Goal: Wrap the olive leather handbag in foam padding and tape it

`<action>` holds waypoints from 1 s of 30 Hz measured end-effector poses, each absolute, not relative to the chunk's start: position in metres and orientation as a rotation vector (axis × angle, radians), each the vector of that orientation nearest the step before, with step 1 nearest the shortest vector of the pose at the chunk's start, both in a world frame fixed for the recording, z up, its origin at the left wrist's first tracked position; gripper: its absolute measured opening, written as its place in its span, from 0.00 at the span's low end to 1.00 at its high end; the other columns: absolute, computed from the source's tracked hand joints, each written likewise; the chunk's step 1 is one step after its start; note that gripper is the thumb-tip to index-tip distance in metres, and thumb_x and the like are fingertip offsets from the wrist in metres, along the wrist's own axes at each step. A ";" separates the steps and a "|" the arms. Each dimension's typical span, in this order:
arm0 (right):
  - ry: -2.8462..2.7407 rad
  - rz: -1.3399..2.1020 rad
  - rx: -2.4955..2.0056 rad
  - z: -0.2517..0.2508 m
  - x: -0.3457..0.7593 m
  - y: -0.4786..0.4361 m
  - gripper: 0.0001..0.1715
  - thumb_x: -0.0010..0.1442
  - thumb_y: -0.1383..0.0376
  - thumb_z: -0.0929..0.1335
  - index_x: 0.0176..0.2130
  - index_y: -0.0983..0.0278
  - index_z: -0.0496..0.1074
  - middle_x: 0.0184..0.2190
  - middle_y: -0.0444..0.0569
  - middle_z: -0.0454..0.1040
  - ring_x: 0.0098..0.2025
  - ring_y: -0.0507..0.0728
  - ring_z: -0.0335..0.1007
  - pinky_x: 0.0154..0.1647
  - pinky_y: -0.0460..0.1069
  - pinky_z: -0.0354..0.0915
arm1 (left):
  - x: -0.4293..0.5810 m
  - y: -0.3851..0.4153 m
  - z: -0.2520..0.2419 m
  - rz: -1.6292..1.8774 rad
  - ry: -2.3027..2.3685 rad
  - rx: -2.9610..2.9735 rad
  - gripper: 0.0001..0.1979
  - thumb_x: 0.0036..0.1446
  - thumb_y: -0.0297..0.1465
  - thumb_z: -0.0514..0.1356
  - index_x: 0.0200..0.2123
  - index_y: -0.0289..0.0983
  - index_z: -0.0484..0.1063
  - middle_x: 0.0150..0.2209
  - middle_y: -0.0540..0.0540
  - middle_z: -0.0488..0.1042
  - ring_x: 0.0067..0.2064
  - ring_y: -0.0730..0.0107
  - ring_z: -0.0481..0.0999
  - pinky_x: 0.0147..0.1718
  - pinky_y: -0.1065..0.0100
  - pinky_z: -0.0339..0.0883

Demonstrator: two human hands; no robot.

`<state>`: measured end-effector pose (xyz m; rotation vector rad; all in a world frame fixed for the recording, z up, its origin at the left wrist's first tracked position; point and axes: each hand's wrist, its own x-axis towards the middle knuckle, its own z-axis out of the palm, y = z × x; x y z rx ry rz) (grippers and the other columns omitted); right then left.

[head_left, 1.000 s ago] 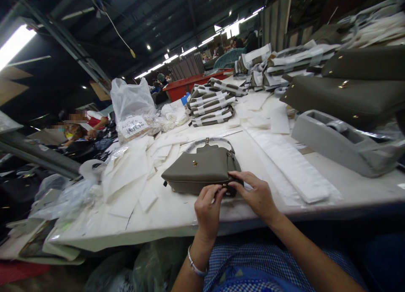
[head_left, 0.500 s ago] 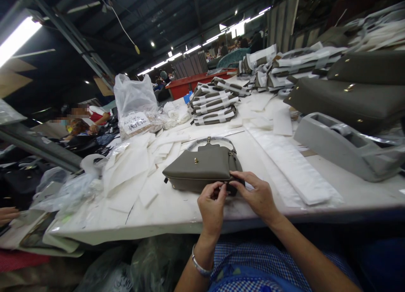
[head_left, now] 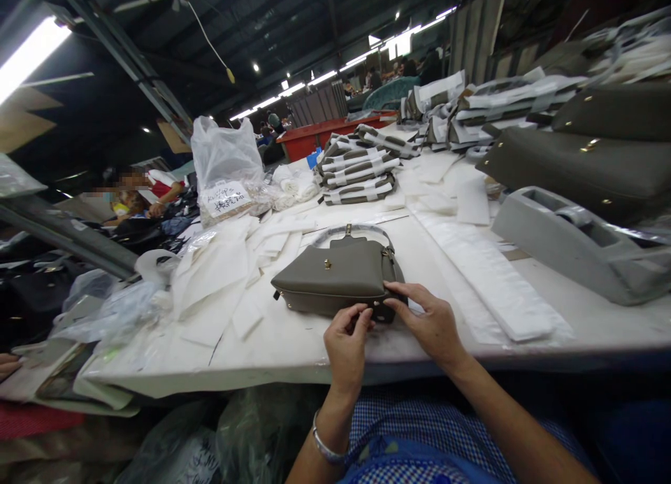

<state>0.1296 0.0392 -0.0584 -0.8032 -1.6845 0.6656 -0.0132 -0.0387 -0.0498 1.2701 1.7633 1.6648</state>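
An olive-grey handbag (head_left: 335, 271) lies on its side on the white-covered table, its base edge towards me and its wrapped handle away from me. A small gold clasp shows on its front panel. My right hand (head_left: 433, 323) grips the near right corner of the bag between thumb and fingers. Just left of it, at the bag's base, my left hand (head_left: 347, 347) is closed in a pinch near a small metal stud. What its fingertips hold, if anything, is too small to make out.
Behind the bag stands a stack of wrapped strap-like pieces (head_left: 359, 173). White sheets (head_left: 214, 267) and a clear plastic bag (head_left: 225, 166) lie left. A grey tape dispenser (head_left: 571, 239) and more olive-grey bags (head_left: 571, 162) are at right. A co-worker's hand (head_left: 8, 365) shows far left.
My left hand has drawn slightly left and down from the bag's corner, and a stud on the base now shows. My right hand keeps its grip on the bag.
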 end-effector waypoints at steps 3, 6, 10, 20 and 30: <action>-1.683 0.665 -0.804 -0.060 0.130 0.040 0.14 0.62 0.60 0.71 0.49 0.55 0.76 0.45 0.47 0.80 0.47 0.59 0.77 0.52 0.55 0.72 | -0.011 -0.036 -0.051 1.669 1.752 1.249 0.11 0.58 0.37 0.65 0.40 0.37 0.79 0.36 0.46 0.80 0.30 0.70 0.79 0.34 0.70 0.75; -1.684 0.676 -0.814 -0.060 0.129 0.040 0.14 0.62 0.61 0.71 0.49 0.55 0.76 0.46 0.47 0.80 0.47 0.59 0.77 0.52 0.55 0.72 | -0.005 -0.034 -0.049 1.671 1.739 1.222 0.11 0.57 0.37 0.65 0.40 0.37 0.80 0.35 0.46 0.80 0.30 0.70 0.79 0.33 0.69 0.76; -1.679 0.692 -0.808 -0.057 0.129 0.039 0.14 0.61 0.62 0.71 0.48 0.56 0.77 0.45 0.47 0.80 0.47 0.59 0.77 0.52 0.54 0.72 | 0.000 -0.033 -0.047 1.676 1.738 1.184 0.12 0.58 0.38 0.65 0.39 0.35 0.79 0.33 0.46 0.80 0.29 0.70 0.79 0.31 0.70 0.75; -1.673 0.681 -0.801 -0.060 0.129 0.039 0.14 0.61 0.62 0.71 0.48 0.56 0.77 0.45 0.47 0.80 0.47 0.58 0.77 0.52 0.53 0.72 | 0.003 -0.031 -0.039 1.664 1.729 1.182 0.09 0.56 0.36 0.65 0.33 0.36 0.78 0.29 0.48 0.75 0.29 0.74 0.72 0.30 0.73 0.68; -1.692 0.647 -0.780 -0.057 0.130 0.037 0.14 0.63 0.63 0.70 0.50 0.56 0.76 0.47 0.47 0.80 0.49 0.57 0.76 0.54 0.53 0.71 | 0.001 -0.064 -0.049 1.579 1.428 0.835 0.11 0.57 0.38 0.64 0.34 0.36 0.71 0.43 0.44 0.75 0.35 0.74 0.75 0.36 0.70 0.72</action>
